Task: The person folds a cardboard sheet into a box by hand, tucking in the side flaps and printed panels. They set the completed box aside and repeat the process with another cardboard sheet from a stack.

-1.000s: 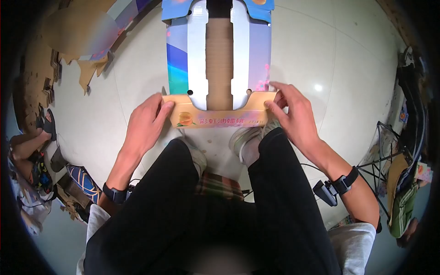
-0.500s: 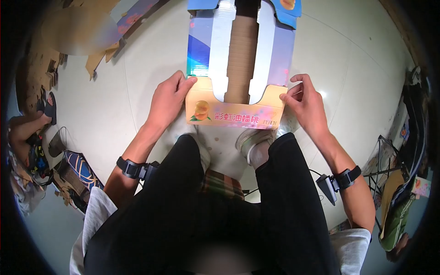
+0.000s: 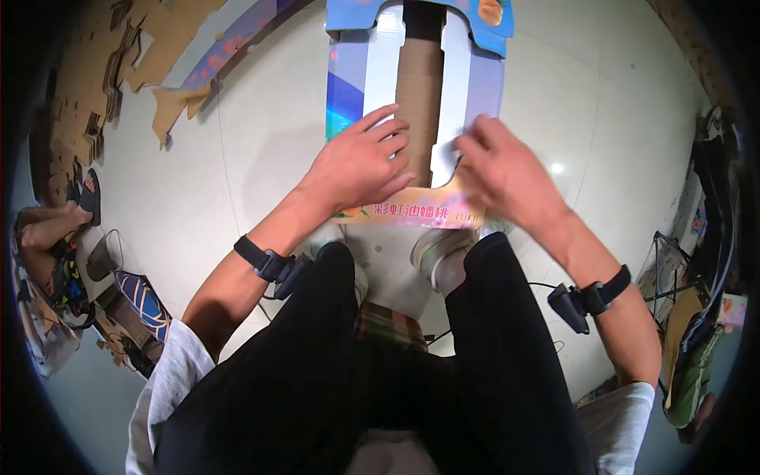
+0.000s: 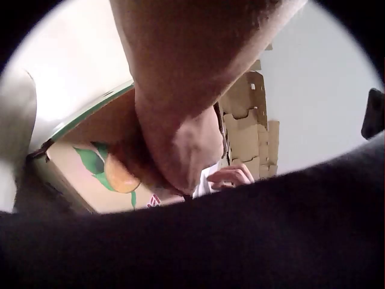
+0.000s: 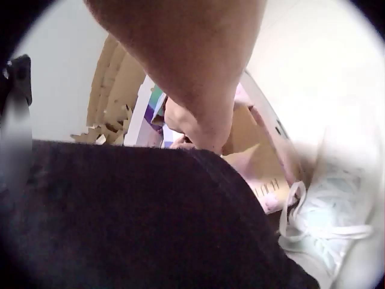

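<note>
A printed cardboard fruit box [image 3: 483,95] lies in front of me in the head view, with white inner flaps on both sides of a brown slot. Its peach-coloured end panel [image 3: 412,214], with red lettering, faces my feet. Over the near left part of the box my left hand [image 3: 360,166] reaches with loosely spread fingers. Blurred, my right hand [image 3: 507,174] bends its fingers at the near right corner; I cannot tell whether they pinch the cardboard. Each wrist view shows mostly forearm, with printed box panels [image 4: 78,174] beyond and the fingers largely hidden.
Flattened cardboard [image 3: 178,103] lies at the upper left on the pale tiled floor [image 3: 261,103]. My shoes [image 3: 435,253] stand close behind the box. Another person's leg [image 3: 51,229] shows at far left, and a black metal frame [image 3: 661,269] stands at the right.
My left hand has left the box's near left corner and moved right over the flaps. My right hand has moved inward over the near right corner. The box first shifted right in view.
</note>
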Demonstrator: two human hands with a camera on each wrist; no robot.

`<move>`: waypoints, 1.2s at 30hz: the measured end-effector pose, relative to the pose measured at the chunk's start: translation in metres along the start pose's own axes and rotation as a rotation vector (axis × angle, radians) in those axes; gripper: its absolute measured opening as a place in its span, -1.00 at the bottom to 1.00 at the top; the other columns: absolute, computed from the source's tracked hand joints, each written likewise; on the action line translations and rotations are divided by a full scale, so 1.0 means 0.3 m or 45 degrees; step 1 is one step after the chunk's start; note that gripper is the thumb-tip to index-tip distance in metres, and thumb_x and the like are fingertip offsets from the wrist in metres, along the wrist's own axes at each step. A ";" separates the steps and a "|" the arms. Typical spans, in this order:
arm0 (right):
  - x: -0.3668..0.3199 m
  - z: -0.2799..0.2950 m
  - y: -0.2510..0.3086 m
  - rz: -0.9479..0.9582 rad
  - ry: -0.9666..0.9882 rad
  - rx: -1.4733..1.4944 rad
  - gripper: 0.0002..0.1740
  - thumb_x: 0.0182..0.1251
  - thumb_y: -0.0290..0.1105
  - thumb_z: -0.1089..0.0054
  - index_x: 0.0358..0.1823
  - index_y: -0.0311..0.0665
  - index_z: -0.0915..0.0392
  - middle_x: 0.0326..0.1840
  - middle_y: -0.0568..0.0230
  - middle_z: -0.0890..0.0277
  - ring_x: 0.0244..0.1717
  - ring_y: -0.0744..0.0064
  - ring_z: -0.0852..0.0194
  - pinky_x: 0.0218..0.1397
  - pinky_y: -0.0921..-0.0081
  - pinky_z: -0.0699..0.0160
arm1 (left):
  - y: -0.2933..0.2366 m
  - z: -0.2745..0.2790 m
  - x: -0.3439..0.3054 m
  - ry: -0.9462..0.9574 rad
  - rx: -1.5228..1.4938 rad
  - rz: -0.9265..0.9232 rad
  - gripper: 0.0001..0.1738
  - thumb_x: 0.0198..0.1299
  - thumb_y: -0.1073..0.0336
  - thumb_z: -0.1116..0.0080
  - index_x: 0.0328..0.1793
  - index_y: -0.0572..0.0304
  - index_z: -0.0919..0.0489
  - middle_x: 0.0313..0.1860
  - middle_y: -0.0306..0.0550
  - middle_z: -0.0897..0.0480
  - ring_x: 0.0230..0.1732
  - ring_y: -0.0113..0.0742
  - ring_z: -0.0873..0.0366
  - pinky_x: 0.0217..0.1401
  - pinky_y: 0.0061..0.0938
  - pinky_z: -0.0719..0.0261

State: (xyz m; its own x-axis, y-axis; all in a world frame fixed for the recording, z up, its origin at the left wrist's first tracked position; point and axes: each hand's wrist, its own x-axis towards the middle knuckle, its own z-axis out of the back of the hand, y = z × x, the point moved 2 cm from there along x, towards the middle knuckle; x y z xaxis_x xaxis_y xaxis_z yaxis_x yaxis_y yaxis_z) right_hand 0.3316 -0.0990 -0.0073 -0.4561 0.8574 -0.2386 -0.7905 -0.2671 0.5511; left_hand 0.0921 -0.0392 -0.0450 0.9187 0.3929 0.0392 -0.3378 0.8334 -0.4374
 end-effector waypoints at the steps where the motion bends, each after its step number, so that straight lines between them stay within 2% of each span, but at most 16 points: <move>1: 0.023 -0.031 0.012 0.098 -0.030 -0.010 -0.59 0.23 -0.38 -0.49 0.04 -0.30 -0.52 0.20 0.04 -0.48 0.31 -0.08 -0.47 0.42 0.07 -0.53 | 0.002 -0.001 0.002 0.021 -0.034 -0.001 -0.77 0.25 0.19 -0.39 -0.36 0.17 -0.72 -0.12 -0.10 -0.69 0.27 -0.14 -0.63 0.75 -0.05 -0.35; 2: 0.048 -0.059 0.031 0.187 -0.140 -0.045 -0.62 0.27 -0.31 -0.47 0.04 -0.29 -0.57 0.20 0.08 -0.51 0.32 -0.03 -0.48 0.50 0.05 -0.48 | 0.005 -0.008 0.003 -0.053 -0.058 -0.008 -0.76 0.22 0.19 -0.40 -0.42 0.15 -0.72 -0.18 -0.12 -0.67 0.17 -0.14 -0.65 0.74 -0.08 -0.38; 3: 0.066 -0.086 0.047 0.274 -0.248 -0.080 -0.64 0.32 -0.24 -0.45 0.03 -0.27 -0.63 0.20 0.12 -0.53 0.33 0.02 -0.50 0.57 0.03 -0.44 | 0.007 -0.009 0.002 -0.031 -0.039 -0.002 -0.78 0.21 0.20 -0.41 -0.41 0.15 -0.72 -0.17 -0.11 -0.67 0.17 -0.14 -0.65 0.75 -0.07 -0.37; 6: 0.133 -0.160 0.005 0.325 -0.125 -0.249 -0.64 0.38 -0.08 -0.38 -0.14 -0.28 -0.72 0.21 0.11 -0.64 0.44 0.14 -0.46 0.71 0.05 -0.28 | 0.019 0.001 -0.011 -0.006 -0.031 0.008 -0.81 0.19 0.21 -0.42 -0.38 0.13 -0.72 -0.16 -0.10 -0.67 0.19 -0.15 -0.65 0.77 -0.03 -0.34; 9: 0.130 -0.158 -0.008 0.424 -0.287 -0.241 -0.61 0.45 -0.01 -0.29 -0.24 -0.22 -0.76 0.04 0.18 -0.69 0.38 0.20 -0.52 0.72 0.09 -0.26 | 0.024 0.017 -0.024 -0.040 -0.094 -0.016 -0.83 0.18 0.23 -0.42 -0.36 0.12 -0.71 -0.16 -0.10 -0.67 0.20 -0.16 -0.65 0.78 0.02 -0.30; 15: 0.124 -0.176 0.002 0.301 -0.262 -0.242 -0.61 0.44 -0.01 -0.29 -0.32 -0.19 -0.79 -0.08 0.24 -0.69 0.27 0.22 -0.58 0.72 0.14 -0.27 | 0.030 0.021 0.003 -0.012 -0.009 -0.046 -0.82 0.20 0.24 -0.39 -0.37 0.13 -0.67 -0.18 -0.12 -0.66 0.22 -0.19 -0.66 0.78 0.02 -0.30; 16: 0.121 -0.171 -0.002 0.289 -0.231 -0.226 -0.60 0.45 -0.03 -0.27 -0.33 -0.20 -0.79 -0.10 0.23 -0.69 0.26 0.22 -0.58 0.72 0.14 -0.27 | 0.038 0.013 0.004 0.113 0.040 -0.027 -0.73 0.21 0.16 -0.41 -0.07 0.14 -0.73 0.15 0.02 -0.66 0.46 -0.07 -0.53 0.81 0.04 -0.21; 19: 0.126 -0.173 -0.001 0.276 -0.248 -0.255 -0.61 0.46 -0.05 -0.26 -0.31 -0.22 -0.80 -0.12 0.22 -0.68 0.26 0.23 -0.57 0.72 0.15 -0.26 | 0.052 0.063 0.017 -0.152 0.071 0.228 -0.36 0.23 0.06 -0.45 0.40 0.13 -0.64 0.62 0.17 -0.39 0.74 0.12 -0.20 0.85 0.07 -0.06; 20: 0.130 -0.176 0.002 0.264 -0.250 -0.250 -0.61 0.46 -0.07 -0.25 -0.32 -0.25 -0.79 -0.14 0.21 -0.68 0.28 0.22 -0.56 0.73 0.16 -0.25 | 0.077 0.065 0.026 -0.075 0.147 0.316 -0.04 0.26 -0.03 -0.46 0.74 0.10 -0.34 0.86 0.19 0.02 0.85 0.25 0.13 0.86 0.11 0.06; 23: 0.134 -0.171 0.008 0.245 -0.208 -0.258 -0.61 0.45 -0.09 -0.25 -0.31 -0.28 -0.78 -0.14 0.21 -0.69 0.28 0.20 -0.56 0.73 0.17 -0.25 | 0.134 0.097 0.085 -0.334 0.225 0.533 -0.01 0.31 -0.02 -0.43 0.76 0.19 -0.27 0.85 0.21 -0.02 0.85 0.23 0.10 0.85 0.12 0.04; 24: 0.134 -0.171 0.008 0.249 -0.223 -0.253 -0.61 0.45 -0.09 -0.24 -0.30 -0.29 -0.78 -0.14 0.20 -0.69 0.27 0.20 -0.56 0.73 0.17 -0.25 | 0.148 0.095 0.093 -0.317 0.237 0.546 0.03 0.32 -0.03 -0.41 0.77 0.30 -0.20 0.85 0.27 0.01 0.86 0.21 0.11 0.86 0.11 0.04; 27: 0.131 -0.178 0.007 0.260 -0.258 -0.242 -0.62 0.45 -0.11 -0.23 -0.30 -0.30 -0.78 -0.15 0.19 -0.69 0.27 0.19 -0.56 0.74 0.18 -0.25 | 0.171 0.055 0.088 -0.291 0.077 0.621 0.06 0.28 -0.03 -0.43 0.76 0.35 -0.20 0.85 0.31 0.02 0.86 0.19 0.11 0.86 0.08 0.05; 30: 0.132 -0.177 0.006 0.270 -0.276 -0.259 -0.62 0.45 -0.12 -0.23 -0.30 -0.31 -0.77 -0.17 0.18 -0.69 0.26 0.19 -0.57 0.74 0.18 -0.24 | 0.171 0.045 0.092 -0.284 0.012 0.668 0.09 0.24 -0.04 -0.45 0.77 0.33 -0.21 0.85 0.33 0.04 0.86 0.18 0.12 0.87 0.07 0.09; 33: 0.132 -0.178 0.016 0.250 -0.286 -0.278 -0.61 0.46 -0.10 -0.24 -0.30 -0.31 -0.78 -0.18 0.17 -0.70 0.25 0.18 -0.57 0.75 0.18 -0.22 | 0.137 0.059 0.104 -0.230 0.140 0.639 0.10 0.22 -0.03 -0.46 0.79 0.23 -0.20 0.84 0.38 0.05 0.86 0.26 0.16 0.87 0.09 0.14; 36: 0.134 -0.173 0.020 0.239 -0.216 -0.289 -0.58 0.47 -0.07 -0.24 -0.29 -0.30 -0.78 -0.17 0.18 -0.71 0.25 0.20 -0.57 0.76 0.17 -0.20 | 0.080 0.025 0.119 -0.235 0.196 0.652 0.09 0.22 0.07 -0.41 0.83 0.11 -0.16 0.84 0.45 0.08 0.86 0.37 0.22 0.87 0.13 0.19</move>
State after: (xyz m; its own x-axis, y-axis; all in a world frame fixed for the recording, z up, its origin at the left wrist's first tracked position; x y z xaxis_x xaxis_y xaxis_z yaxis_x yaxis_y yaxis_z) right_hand 0.2872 -0.0889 -0.0553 -0.5428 0.8399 -0.0027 -0.7788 -0.5021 0.3759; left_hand 0.1153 -0.0023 -0.0474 0.5834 0.8119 0.0188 -0.7698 0.5602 -0.3060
